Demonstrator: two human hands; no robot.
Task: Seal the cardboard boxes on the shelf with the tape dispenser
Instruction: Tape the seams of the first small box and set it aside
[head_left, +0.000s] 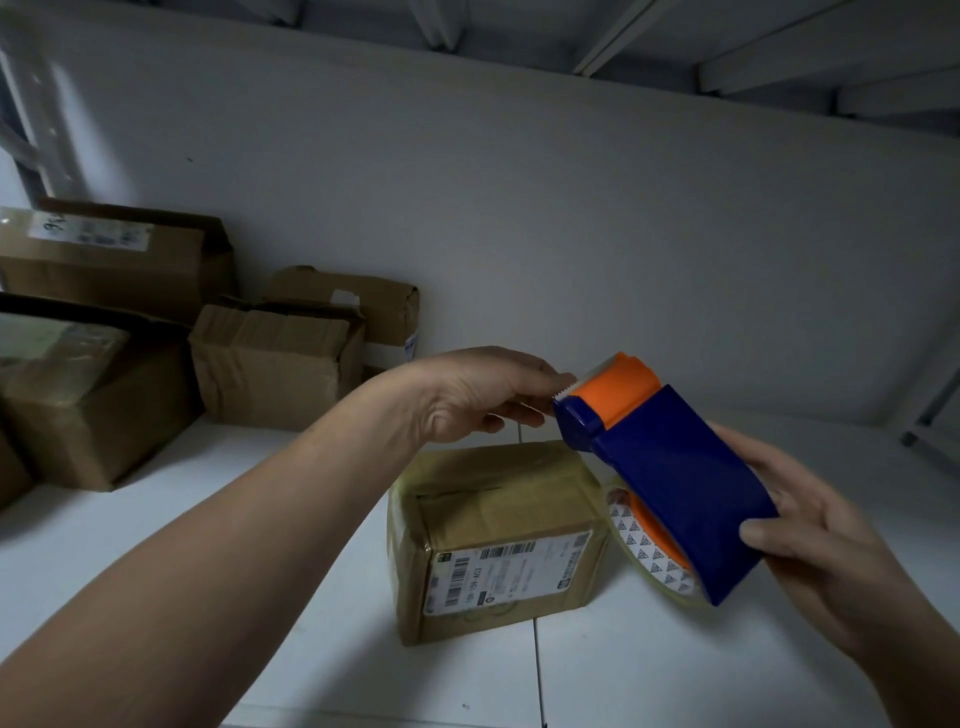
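A blue and orange tape dispenser (670, 478) with a roll of clear tape is held in the air above the white shelf (322, 649). My right hand (826, 540) grips its lower blue end. My left hand (483, 395) reaches to the dispenser's orange top, and its fingertips pinch at the tape end by the serrated blade. Below the two hands a small cardboard box (498, 540) with a white shipping label stands on the shelf, its top flaps closed.
Several brown cardboard boxes (275, 358) are stacked at the shelf's back left, against the white back wall (571, 234). Another shelf's underside with ribs runs overhead. A metal upright stands at the far right.
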